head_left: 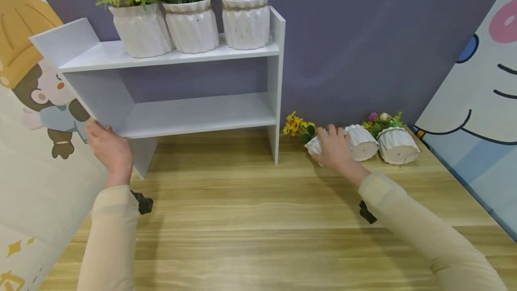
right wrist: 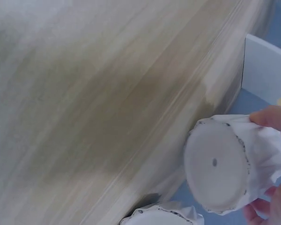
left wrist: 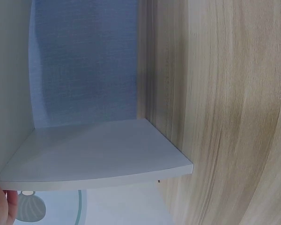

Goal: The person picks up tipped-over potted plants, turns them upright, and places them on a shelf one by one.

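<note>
On the left, my left hand (head_left: 109, 149) holds the outer side of the white two-tier shelf (head_left: 198, 111) near its lower board. In the left wrist view only part of that hand (left wrist: 1, 206) shows, at the shelf's edge. My right hand (head_left: 334, 147) grips a white ceramic flowerpot (right wrist: 225, 164) lying tipped over, its base towards the right wrist camera. Yellow flowers (head_left: 298, 125) stick out of this pot to the left. Right beside it lie a second white flowerpot (head_left: 362, 143) and a third flowerpot (head_left: 399, 146) with mixed flowers, both on their sides.
Three white flowerpots with yellow flowers stand upright on the shelf's top board: a left pot (head_left: 142, 30), a middle pot (head_left: 191, 27) and a right pot (head_left: 246, 22). The shelf stands on a wooden table (head_left: 250, 228) against a dark wall (head_left: 355, 35).
</note>
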`<state>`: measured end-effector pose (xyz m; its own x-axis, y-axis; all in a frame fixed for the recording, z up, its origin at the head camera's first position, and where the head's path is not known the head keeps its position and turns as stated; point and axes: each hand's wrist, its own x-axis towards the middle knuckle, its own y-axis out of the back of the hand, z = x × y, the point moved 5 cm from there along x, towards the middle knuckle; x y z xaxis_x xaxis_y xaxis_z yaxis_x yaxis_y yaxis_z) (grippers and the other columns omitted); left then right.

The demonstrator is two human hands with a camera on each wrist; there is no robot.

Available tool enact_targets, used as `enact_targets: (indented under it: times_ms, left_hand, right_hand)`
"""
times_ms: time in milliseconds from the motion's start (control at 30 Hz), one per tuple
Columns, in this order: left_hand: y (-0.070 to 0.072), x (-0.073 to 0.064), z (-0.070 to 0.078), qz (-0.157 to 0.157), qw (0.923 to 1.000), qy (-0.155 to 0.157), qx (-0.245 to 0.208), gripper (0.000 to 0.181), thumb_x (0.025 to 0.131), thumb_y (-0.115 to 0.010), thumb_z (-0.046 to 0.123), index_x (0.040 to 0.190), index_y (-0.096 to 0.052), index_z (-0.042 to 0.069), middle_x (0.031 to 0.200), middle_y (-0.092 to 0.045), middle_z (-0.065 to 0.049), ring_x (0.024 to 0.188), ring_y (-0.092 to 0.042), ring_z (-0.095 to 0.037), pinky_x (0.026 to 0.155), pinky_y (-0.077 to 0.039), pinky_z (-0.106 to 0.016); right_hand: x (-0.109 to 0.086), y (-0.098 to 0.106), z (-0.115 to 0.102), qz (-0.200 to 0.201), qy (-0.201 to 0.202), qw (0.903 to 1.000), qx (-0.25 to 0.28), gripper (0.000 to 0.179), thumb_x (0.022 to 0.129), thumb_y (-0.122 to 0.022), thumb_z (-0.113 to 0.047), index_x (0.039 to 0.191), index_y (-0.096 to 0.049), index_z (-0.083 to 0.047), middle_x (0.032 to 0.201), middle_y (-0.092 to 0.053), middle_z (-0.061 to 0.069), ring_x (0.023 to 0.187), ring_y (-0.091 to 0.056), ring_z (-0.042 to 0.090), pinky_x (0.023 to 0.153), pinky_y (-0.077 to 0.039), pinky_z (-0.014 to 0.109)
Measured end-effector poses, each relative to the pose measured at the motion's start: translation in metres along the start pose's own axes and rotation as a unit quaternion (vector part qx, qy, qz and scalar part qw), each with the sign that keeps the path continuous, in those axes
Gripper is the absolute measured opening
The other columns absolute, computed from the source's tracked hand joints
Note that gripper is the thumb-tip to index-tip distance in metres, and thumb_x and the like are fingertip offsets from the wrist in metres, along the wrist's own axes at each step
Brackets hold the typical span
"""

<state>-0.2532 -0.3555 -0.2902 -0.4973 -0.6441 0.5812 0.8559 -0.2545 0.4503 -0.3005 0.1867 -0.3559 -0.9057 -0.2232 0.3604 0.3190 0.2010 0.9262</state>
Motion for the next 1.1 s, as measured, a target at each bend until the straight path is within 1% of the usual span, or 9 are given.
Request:
enact_targets:
  times_ms: [167, 300, 400, 533, 633, 733, 867, 967, 1100]
  left_hand:
    - [0.0, 0.0, 0.0, 0.004, 1.0, -0.004, -0.008, 0.032, 0.095, -0.032, 0.01, 0.126, -0.032, 0.003, 0.117, -0.039, -0.019, 0.114, -0.04, -0.034, 0.099, -0.034, -0.044]
    - [-0.001, 0.0, 0.0, 0.001, 0.9999, -0.001, -0.01, 0.032, 0.095, -0.032, 0.01, 0.126, -0.032, 0.003, 0.116, -0.039, -0.019, 0.114, -0.04, -0.034, 0.099, -0.034, -0.044]
    - [-0.001, 0.0, 0.0, -0.001, 0.9999, 0.0, -0.01, 0.032, 0.095, -0.031, 0.01, 0.126, -0.032, 0.003, 0.116, -0.039, -0.019, 0.113, -0.041, -0.034, 0.097, -0.034, -0.045]
    - [0.0, 0.001, 0.0, -0.002, 0.9999, 0.003, -0.011, 0.032, 0.095, -0.031, 0.01, 0.126, -0.032, 0.004, 0.117, -0.039, -0.019, 0.114, -0.041, -0.034, 0.097, -0.035, -0.046]
    - [0.0, 0.0, 0.0, -0.003, 0.9999, 0.004, -0.01, 0.032, 0.095, -0.031, 0.011, 0.127, -0.032, 0.004, 0.118, -0.039, -0.019, 0.114, -0.041, -0.034, 0.098, -0.035, -0.045]
    - [0.0, -0.001, -0.001, -0.004, 0.9999, 0.004, -0.009, 0.033, 0.095, -0.03, 0.011, 0.127, -0.032, 0.004, 0.118, -0.039, -0.019, 0.114, -0.041, -0.034, 0.097, -0.035, -0.045]
    - [0.0, -0.002, 0.001, 0.0, 1.0, -0.006, -0.008, 0.032, 0.095, -0.03, 0.01, 0.126, -0.031, 0.004, 0.116, -0.039, -0.019, 0.112, -0.041, -0.036, 0.096, -0.035, -0.047]
    - [0.0, -0.002, 0.001, 0.002, 0.9999, -0.012, -0.006, 0.031, 0.095, -0.029, 0.01, 0.125, -0.031, 0.004, 0.115, -0.039, -0.02, 0.111, -0.041, -0.036, 0.095, -0.035, -0.047]
    - [0.0, -0.002, 0.001, 0.002, 0.9999, -0.011, -0.005, 0.031, 0.094, -0.03, 0.011, 0.125, -0.032, 0.005, 0.116, -0.039, -0.02, 0.113, -0.041, -0.035, 0.096, -0.035, -0.046]
  right_hand:
    - [-0.008, 0.003, -0.006, 0.03, 0.023, 0.999, 0.023, 0.063, 0.063, -0.079, -0.033, 0.113, -0.047, -0.009, 0.121, -0.043, 0.025, 0.1, -0.044, 0.048, 0.074, -0.042, 0.059]
    - [-0.013, 0.002, -0.01, 0.063, 0.037, 0.997, 0.028, 0.062, 0.06, -0.08, -0.034, 0.108, -0.05, -0.007, 0.117, -0.046, 0.025, 0.096, -0.045, 0.046, 0.078, -0.041, 0.054]
    - [-0.015, 0.001, -0.011, 0.082, 0.038, 0.9947, 0.049, 0.062, 0.058, -0.08, -0.034, 0.106, -0.05, -0.006, 0.114, -0.047, 0.024, 0.092, -0.046, 0.044, 0.077, -0.039, 0.052]
    - [-0.02, -0.001, -0.012, 0.096, 0.028, 0.9903, 0.096, 0.061, 0.058, -0.079, -0.032, 0.103, -0.049, -0.004, 0.109, -0.046, 0.021, 0.089, -0.045, 0.04, 0.074, -0.04, 0.049]
    - [-0.024, -0.004, -0.011, 0.106, 0.023, 0.9867, 0.121, 0.06, 0.057, -0.079, -0.031, 0.1, -0.048, -0.004, 0.104, -0.045, 0.02, 0.089, -0.044, 0.038, 0.075, -0.041, 0.048]
    - [-0.027, -0.007, -0.01, 0.123, 0.026, 0.9831, 0.134, 0.06, 0.056, -0.081, -0.03, 0.097, -0.046, -0.001, 0.1, -0.044, 0.02, 0.089, -0.044, 0.036, 0.077, -0.04, 0.047]
    - [-0.03, -0.008, -0.009, 0.141, 0.032, 0.9795, 0.14, 0.062, 0.054, -0.082, -0.027, 0.095, -0.046, 0.003, 0.096, -0.044, 0.019, 0.087, -0.043, 0.033, 0.077, -0.04, 0.046]
    - [-0.032, -0.009, -0.008, 0.141, 0.026, 0.9787, 0.147, 0.068, 0.054, -0.082, -0.025, 0.102, -0.045, 0.006, 0.097, -0.044, 0.02, 0.087, -0.043, 0.032, 0.077, -0.041, 0.045]
    - [-0.031, -0.01, -0.008, 0.115, 0.004, 0.9806, 0.159, 0.089, 0.056, -0.081, -0.026, 0.124, -0.035, 0.007, 0.104, -0.042, 0.023, 0.091, -0.043, 0.035, 0.081, -0.041, 0.048]
